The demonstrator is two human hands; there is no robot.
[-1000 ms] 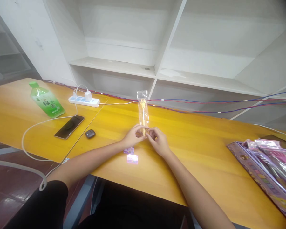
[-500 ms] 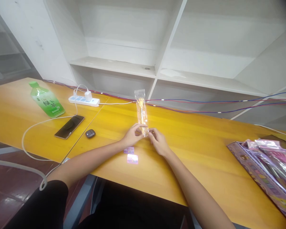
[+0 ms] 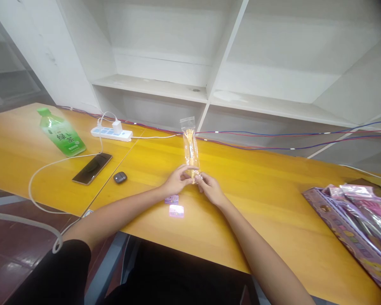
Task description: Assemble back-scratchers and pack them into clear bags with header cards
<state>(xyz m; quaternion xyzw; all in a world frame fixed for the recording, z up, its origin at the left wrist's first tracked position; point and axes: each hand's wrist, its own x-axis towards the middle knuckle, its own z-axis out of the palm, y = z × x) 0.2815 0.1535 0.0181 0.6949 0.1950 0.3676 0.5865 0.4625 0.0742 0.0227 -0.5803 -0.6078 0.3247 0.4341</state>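
A clear plastic bag (image 3: 191,148) stands nearly upright above the table, with a yellow hand-shaped stick inside, like a small back scratcher (image 3: 189,134). My left hand (image 3: 178,179) is closed on the lower left of the bag, its index finger lying across the front. At the lower right, my right hand (image 3: 210,186) pinches the bag's bottom corner between thumb and fingers. Just below my left hand, a purple card (image 3: 172,199) and a shiny pinkish card (image 3: 176,211) lie on the table.
Left on the wooden table (image 3: 257,203) are a green tea bottle (image 3: 63,133), a phone (image 3: 92,168), a black earbud case (image 3: 120,177) and a power strip (image 3: 111,133). A purple patterned box (image 3: 339,228) with bagged items lies right. Cables run along the back below white shelves (image 3: 158,89).
My right hand has moved slightly left and now grips the bag's lower corner. The bag's top has shifted a little up and to the right. My left hand has barely moved.
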